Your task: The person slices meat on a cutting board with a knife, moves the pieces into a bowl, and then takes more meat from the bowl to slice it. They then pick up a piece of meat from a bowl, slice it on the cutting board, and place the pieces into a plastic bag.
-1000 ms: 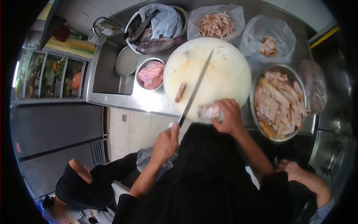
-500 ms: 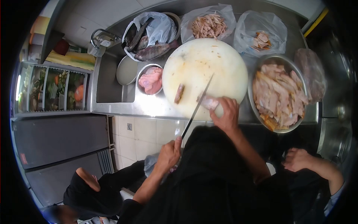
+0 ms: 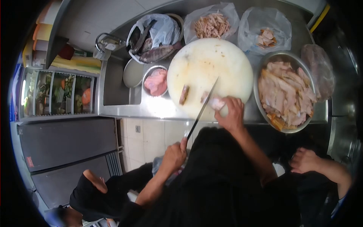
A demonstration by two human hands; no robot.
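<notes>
My left hand (image 3: 176, 155) is wrapped round the handle of a long knife (image 3: 202, 111). Its blade slants up and to the right over a round white cutting board (image 3: 204, 49). Fingers of my right hand (image 3: 232, 113) press a pale pink piece of meat (image 3: 217, 103) onto the board, just right of the blade. Close against the blade's left side lies a small cut bit of meat (image 3: 205, 96). Farther left, a brown-edged strip of meat (image 3: 184, 94) rests on the board, apart from both hands.
Right of the board stands a metal bowl (image 3: 257, 90) of meat slabs, beside a wrapped bundle (image 3: 319, 72). Bags of cut strips (image 3: 211, 25) and pieces (image 3: 267, 38) sit behind. Leftward are a bowl of pink meat (image 3: 155, 82), fish (image 3: 158, 54) and a sink (image 3: 113, 90). People stand nearby.
A larger cut bit now shows left of the blade, and the piece under my right hand looks shorter. The whole view has shifted slightly.
</notes>
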